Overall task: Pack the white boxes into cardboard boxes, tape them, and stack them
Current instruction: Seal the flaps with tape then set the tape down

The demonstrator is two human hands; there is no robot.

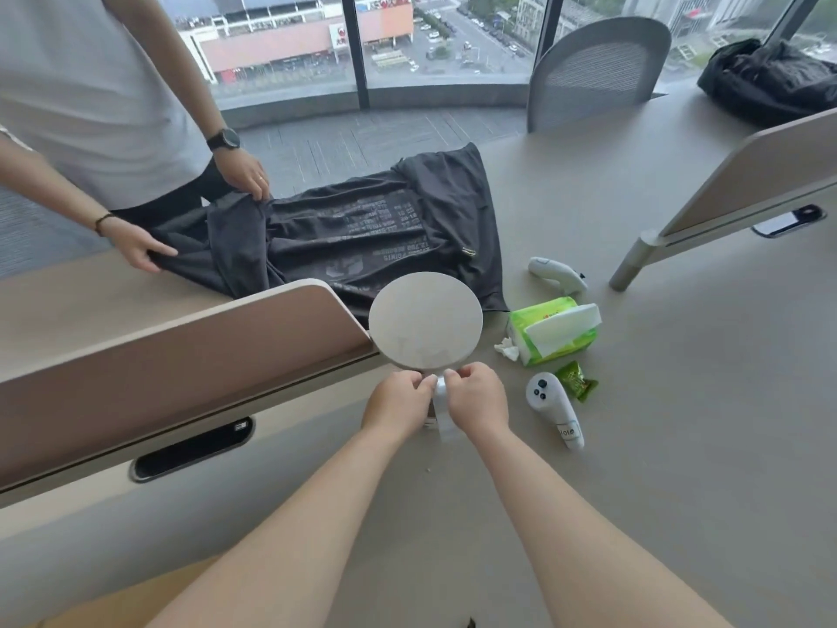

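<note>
No white boxes or cardboard boxes show in the head view. My left hand (pixel 397 399) and my right hand (pixel 475 398) meet at the middle of the table. Both pinch a small white stand-like piece (pixel 440 394) just under a round grey disc (pixel 425 320). The disc faces up toward me, and a clear or white base (pixel 446 426) shows between my wrists. What the piece is exactly I cannot tell.
A black T-shirt (pixel 385 228) lies spread on the table, held by another person's hands (pixel 136 249) at the left. Two white controllers (pixel 555 412) (pixel 557 274), a green tissue pack (pixel 552 330) and a green wrapper (pixel 576 380) sit to the right. Desk dividers (pixel 181 355) (pixel 747 183) flank me.
</note>
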